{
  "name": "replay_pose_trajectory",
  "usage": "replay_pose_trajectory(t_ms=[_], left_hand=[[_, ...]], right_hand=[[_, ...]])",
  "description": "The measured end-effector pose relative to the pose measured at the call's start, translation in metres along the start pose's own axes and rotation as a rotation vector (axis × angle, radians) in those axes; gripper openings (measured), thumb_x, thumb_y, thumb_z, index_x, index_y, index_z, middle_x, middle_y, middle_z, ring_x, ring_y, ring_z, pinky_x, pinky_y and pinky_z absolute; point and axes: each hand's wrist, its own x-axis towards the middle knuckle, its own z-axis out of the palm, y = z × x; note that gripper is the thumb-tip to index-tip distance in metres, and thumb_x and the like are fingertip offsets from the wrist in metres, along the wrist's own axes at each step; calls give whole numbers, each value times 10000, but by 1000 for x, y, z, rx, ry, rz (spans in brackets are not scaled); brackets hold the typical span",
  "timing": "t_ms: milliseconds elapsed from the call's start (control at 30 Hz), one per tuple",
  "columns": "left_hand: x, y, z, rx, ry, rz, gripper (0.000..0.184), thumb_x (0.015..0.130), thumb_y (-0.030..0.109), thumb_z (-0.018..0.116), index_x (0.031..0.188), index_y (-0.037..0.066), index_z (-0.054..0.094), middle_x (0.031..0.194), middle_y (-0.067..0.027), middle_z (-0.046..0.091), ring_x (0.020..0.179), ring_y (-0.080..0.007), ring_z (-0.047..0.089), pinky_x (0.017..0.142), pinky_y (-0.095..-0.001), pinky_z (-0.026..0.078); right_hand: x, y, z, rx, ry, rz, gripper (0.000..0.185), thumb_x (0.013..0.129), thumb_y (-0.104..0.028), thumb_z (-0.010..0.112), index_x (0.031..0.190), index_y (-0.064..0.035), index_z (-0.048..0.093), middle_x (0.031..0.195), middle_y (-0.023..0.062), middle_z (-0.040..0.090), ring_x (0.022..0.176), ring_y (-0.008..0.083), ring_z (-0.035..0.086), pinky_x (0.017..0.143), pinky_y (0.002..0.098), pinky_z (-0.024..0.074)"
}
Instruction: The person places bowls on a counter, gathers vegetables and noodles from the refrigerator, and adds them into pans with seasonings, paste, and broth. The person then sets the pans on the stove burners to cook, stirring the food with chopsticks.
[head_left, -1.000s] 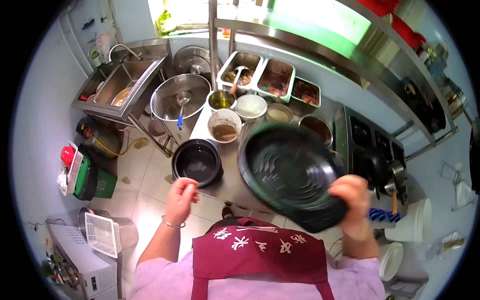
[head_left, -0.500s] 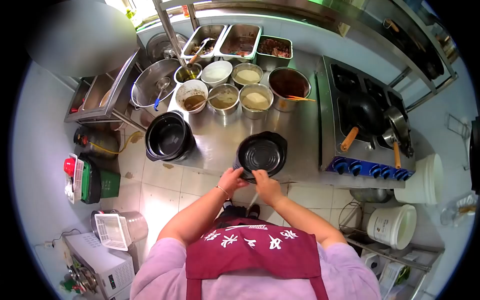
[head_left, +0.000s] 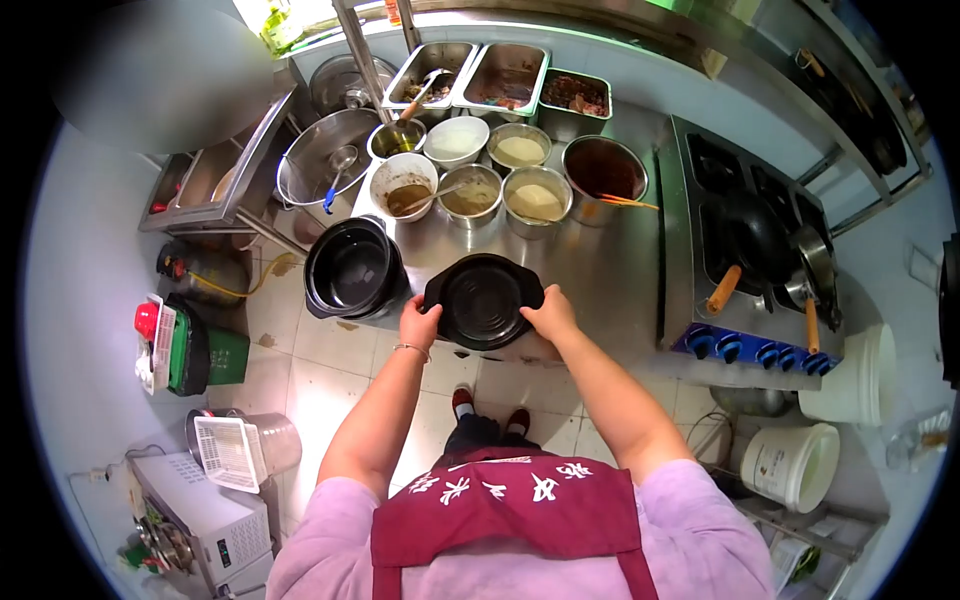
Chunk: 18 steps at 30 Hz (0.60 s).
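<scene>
Both hands grip a black clay pot (head_left: 484, 302) by its two side lugs, at the front edge of the steel counter. My left hand (head_left: 419, 324), with a bracelet at the wrist, is closed on the left lug. On the opposite lug my right hand (head_left: 553, 315) is closed, its thumb over the rim. Seen from above, the pot shows a ringed bottom with nothing in it. Just left of it, close to my left hand, stand more black clay pots (head_left: 352, 268), seemingly stacked.
Behind the pot stand several bowls and steel containers (head_left: 537, 200) of sauces and pastes. A large pot with red sauce (head_left: 604, 178) holds chopsticks. To the right is a gas stove (head_left: 700, 250) with a black wok (head_left: 752, 235). White buckets (head_left: 790, 467) stand at the lower right.
My hands have spread from the pot's near rim to its two side lugs. The pot has moved left toward the other black pots, and the head view has shifted slightly.
</scene>
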Motion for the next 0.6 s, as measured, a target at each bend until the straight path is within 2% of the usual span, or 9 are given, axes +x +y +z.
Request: replay_pose_trajectory(t_ms=[200, 267, 300, 333, 400, 467, 533, 567, 600], left_hand=[[4, 5, -2, -456, 130, -238, 386, 790, 179, 617, 1071, -80, 557, 1016, -101, 603, 937, -178, 548, 844, -265, 404], [5, 6, -3, -548, 31, -172, 409, 779, 206, 616, 1036, -107, 560, 941, -113, 617, 831, -174, 563, 781, -279, 434], [2, 7, -2, -408, 68, -149, 375, 789, 211, 596, 1017, -86, 579, 890, -95, 616, 786, -161, 551, 752, -272, 434], [-4, 16, -4, -274, 49, -114, 342, 806, 222, 584, 989, -66, 596, 960, -135, 608, 877, -204, 557, 808, -289, 427], [-6, 1, 4, -57, 140, 242, 325, 829, 236, 573, 958, -62, 603, 1053, -177, 570, 1000, -262, 522, 880, -322, 405], [-35, 30, -12, -16, 70, 324, 326, 837, 232, 574, 975, -62, 594, 1112, -209, 527, 1115, -303, 445, 947, -355, 364], [-47, 36, -35, 74, 56, 411, 270, 842, 198, 576, 992, -25, 600, 1052, -152, 555, 1004, -245, 536, 861, -326, 430], [-52, 38, -51, -355, -88, -34, 230, 848, 172, 577, 1017, 16, 580, 1028, -97, 558, 849, -181, 596, 706, -278, 484], [-55, 38, -69, -443, -44, -198, 236, 894, 222, 515, 1071, 66, 514, 1007, -44, 560, 818, -163, 599, 681, -272, 490]], right_hand=[[-1, -30, -3, -83, 191, -67, 576, 653, -214, 724, 1086, 29, 431, 1083, 253, 495, 984, 391, 533, 835, 425, 471], [2, -33, -5, -64, 258, -100, 529, 644, -186, 697, 1065, 24, 458, 1035, 250, 526, 941, 348, 562, 807, 407, 473], [3, -34, -8, 83, 227, -70, 449, 638, -171, 679, 1000, 30, 504, 951, 227, 561, 878, 317, 582, 769, 391, 474], [2, -38, -14, 230, 194, -39, 374, 632, -155, 660, 935, 35, 550, 867, 204, 595, 815, 285, 602, 732, 376, 475], [8, -24, -29, 686, 9, -41, 160, 646, -109, 571, 687, 43, 599, 605, 32, 550, 577, 165, 529, 560, 316, 436], [-5, -3, -58, 861, -43, -16, 184, 696, -80, 531, 807, 51, 599, 688, 26, 561, 562, 126, 476, 514, 282, 396], [-26, 23, -86, 1000, 110, -61, 215, 722, -49, 512, 897, 59, 574, 822, 71, 584, 727, 155, 530, 664, 288, 438], [-31, 53, -93, 912, 243, -47, 246, 728, -47, 511, 943, 62, 558, 880, 79, 583, 786, 172, 543, 736, 291, 436], [-36, 78, -99, 895, 373, 34, 321, 737, -65, 526, 1036, 52, 508, 942, 83, 574, 803, 179, 548, 758, 284, 432]])
